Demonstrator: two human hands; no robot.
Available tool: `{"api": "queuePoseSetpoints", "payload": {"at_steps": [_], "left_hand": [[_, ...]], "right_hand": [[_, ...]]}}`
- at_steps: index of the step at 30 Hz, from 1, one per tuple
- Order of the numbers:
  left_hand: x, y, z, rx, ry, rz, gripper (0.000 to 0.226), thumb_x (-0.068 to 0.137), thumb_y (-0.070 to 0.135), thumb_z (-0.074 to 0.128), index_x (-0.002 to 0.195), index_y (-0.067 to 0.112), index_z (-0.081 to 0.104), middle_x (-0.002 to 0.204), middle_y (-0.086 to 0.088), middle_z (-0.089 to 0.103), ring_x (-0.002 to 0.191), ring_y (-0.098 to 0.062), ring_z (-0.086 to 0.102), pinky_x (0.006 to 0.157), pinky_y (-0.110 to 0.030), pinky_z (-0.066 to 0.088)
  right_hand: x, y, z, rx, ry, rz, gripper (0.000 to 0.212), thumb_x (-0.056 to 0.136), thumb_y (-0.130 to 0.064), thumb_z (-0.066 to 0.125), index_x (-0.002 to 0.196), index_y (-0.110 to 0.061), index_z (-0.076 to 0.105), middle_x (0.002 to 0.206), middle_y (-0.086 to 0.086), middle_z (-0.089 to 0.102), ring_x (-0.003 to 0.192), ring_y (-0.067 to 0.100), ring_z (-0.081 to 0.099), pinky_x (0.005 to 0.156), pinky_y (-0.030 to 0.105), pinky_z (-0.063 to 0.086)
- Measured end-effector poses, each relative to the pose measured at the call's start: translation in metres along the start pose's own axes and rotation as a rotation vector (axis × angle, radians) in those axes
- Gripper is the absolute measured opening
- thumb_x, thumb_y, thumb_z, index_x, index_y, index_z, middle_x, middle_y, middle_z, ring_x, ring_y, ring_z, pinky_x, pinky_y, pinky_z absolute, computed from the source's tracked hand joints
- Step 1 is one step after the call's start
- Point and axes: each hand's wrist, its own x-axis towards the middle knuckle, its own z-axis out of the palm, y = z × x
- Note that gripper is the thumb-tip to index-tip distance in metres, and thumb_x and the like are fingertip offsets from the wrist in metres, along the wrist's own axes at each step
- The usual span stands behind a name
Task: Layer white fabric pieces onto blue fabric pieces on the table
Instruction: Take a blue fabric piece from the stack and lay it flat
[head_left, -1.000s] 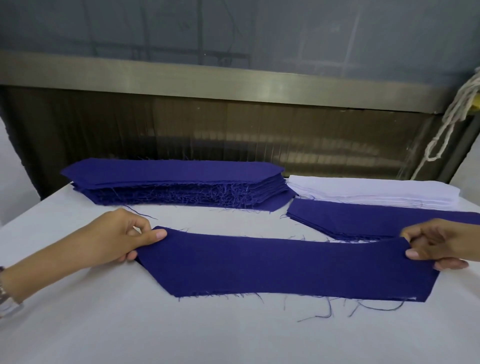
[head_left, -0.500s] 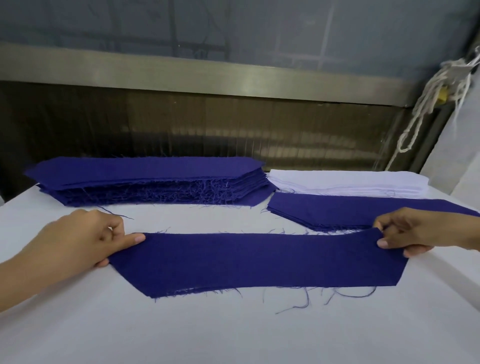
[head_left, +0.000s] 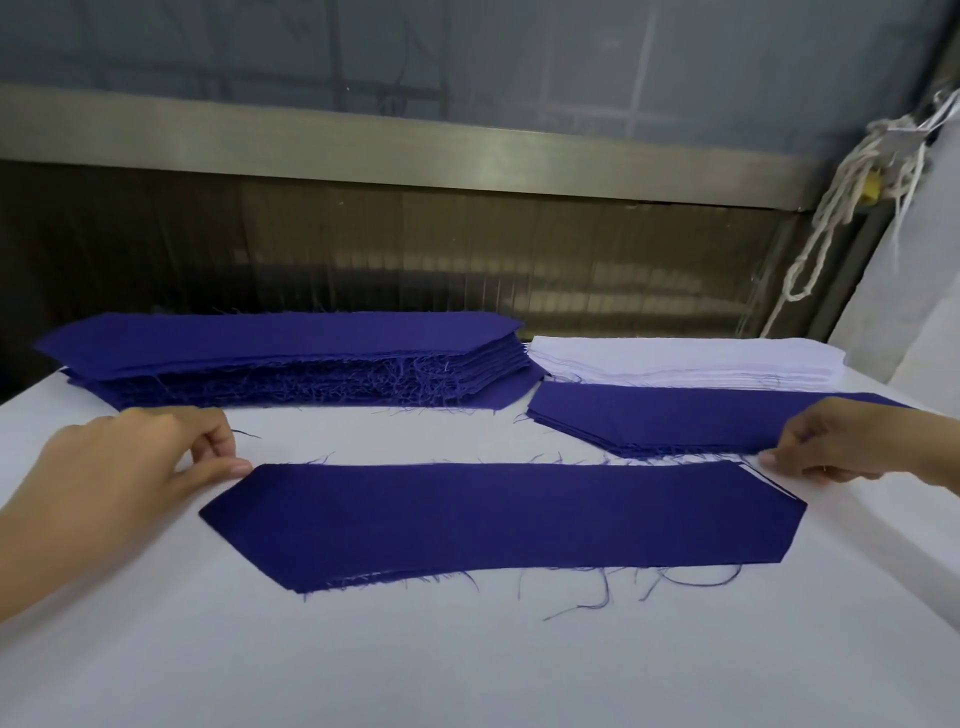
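Currently blue piece (head_left: 498, 519) lies flat on table (head_left: 467, 665), left hand (head_left: 119, 467) thumb touching its left corner, right hand (head_left: 841, 441) loosely curled just off right corner, neither gripping; behind: tall blue stack (head_left: 280, 338), low blue stack (head_left: 675, 415), white stack (head_left: 675, 358), cord (head_left: 841, 208) far right.

3 stacks (head_left: 280, 340) block behind; near table (head_left: 467, 665) seems open.

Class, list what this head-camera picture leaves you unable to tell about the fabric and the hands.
Head view:
- Piece count in the tall blue stack: frayed edges blur together.
- Near right corner of the low blue stack: behind the right hand.
- Whether left hand or right pinches the front blue piece: fingertips blurred.
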Motion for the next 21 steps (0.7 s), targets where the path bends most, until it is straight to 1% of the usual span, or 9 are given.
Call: {"api": "queuePoseSetpoints", "payload": {"at_steps": [1,3,5,7,9,11,15,17,21], "left_hand": [[-0.001,0.003,-0.003,-0.015,-0.009,-0.019,0.027,0.080,0.080,0.047,0.079,0.053,0.051,0.086,0.043,0.053,0.038,0.003,0.046,0.038,-0.019,0.039],[-0.005,0.013,-0.007,-0.076,-0.023,-0.078,0.040,0.079,0.087,0.039,0.081,0.051,0.054,0.084,0.043,0.054,0.038,0.002,0.048,0.039,-0.018,0.038],[-0.008,0.022,-0.010,-0.141,-0.044,-0.114,0.051,0.067,0.097,0.039,0.084,0.052,0.057,0.078,0.041,0.057,0.042,0.001,0.052,0.043,-0.020,0.043],[-0.010,0.027,-0.011,-0.183,-0.087,-0.111,0.061,0.055,0.102,0.042,0.091,0.055,0.057,0.083,0.039,0.058,0.050,-0.001,0.056,0.049,-0.025,0.049],[-0.010,0.030,-0.013,-0.210,-0.120,-0.105,0.067,0.049,0.103,0.044,0.097,0.057,0.054,0.087,0.038,0.057,0.057,-0.003,0.058,0.053,-0.029,0.050],[-0.010,0.032,-0.015,-0.245,-0.163,-0.105,0.063,0.049,0.099,0.051,0.098,0.060,0.054,0.086,0.036,0.058,0.060,-0.006,0.059,0.057,-0.031,0.052],[-0.007,0.031,-0.016,-0.358,-0.213,-0.128,0.049,0.046,0.079,0.067,0.090,0.061,0.059,0.073,0.027,0.066,0.057,-0.007,0.060,0.062,-0.033,0.053],[-0.006,0.030,-0.015,-0.415,-0.225,-0.132,0.048,0.044,0.073,0.072,0.089,0.060,0.062,0.070,0.022,0.068,0.057,-0.002,0.060,0.061,-0.030,0.050],[-0.004,0.030,-0.016,-0.491,-0.246,-0.130,0.046,0.044,0.063,0.078,0.088,0.058,0.065,0.067,0.015,0.070,0.054,-0.003,0.059,0.060,-0.025,0.049]], "right_hand": [[-0.002,-0.003,0.000,0.000,0.014,0.002,0.036,0.087,-0.045,0.071,0.069,-0.013,0.069,0.052,-0.005,0.060,0.044,0.007,0.046,0.041,0.017,0.032],[-0.006,-0.009,0.002,0.000,0.016,-0.001,0.041,0.088,-0.047,0.069,0.064,-0.014,0.066,0.049,-0.006,0.056,0.044,0.009,0.042,0.042,0.017,0.031],[-0.010,-0.015,0.004,-0.019,-0.008,-0.010,0.042,0.083,-0.053,0.071,0.064,-0.015,0.067,0.050,-0.007,0.056,0.048,0.009,0.044,0.046,0.018,0.033],[-0.012,-0.020,0.007,-0.039,-0.023,-0.035,0.041,0.078,-0.054,0.075,0.069,-0.015,0.071,0.060,-0.005,0.064,0.058,0.012,0.051,0.053,0.019,0.039],[-0.013,-0.020,0.009,-0.025,-0.013,-0.077,0.034,0.075,-0.048,0.081,0.077,-0.015,0.074,0.073,-0.003,0.069,0.071,0.014,0.059,0.059,0.019,0.044],[-0.012,-0.019,0.009,-0.020,-0.007,-0.152,0.026,0.074,-0.039,0.085,0.082,-0.018,0.074,0.080,-0.001,0.070,0.080,0.015,0.062,0.065,0.021,0.046],[-0.009,-0.017,0.012,-0.010,-0.048,-0.265,0.016,0.078,-0.026,0.084,0.089,-0.021,0.073,0.082,0.008,0.069,0.083,0.017,0.063,0.072,0.021,0.045],[-0.007,-0.017,0.012,-0.002,-0.065,-0.284,0.014,0.080,-0.021,0.083,0.091,-0.022,0.073,0.077,0.004,0.068,0.083,0.017,0.063,0.075,0.020,0.044],[-0.005,-0.016,0.013,0.016,-0.089,-0.308,0.011,0.083,-0.017,0.080,0.091,-0.022,0.073,0.072,-0.002,0.067,0.078,0.011,0.062,0.074,0.019,0.042]]}}
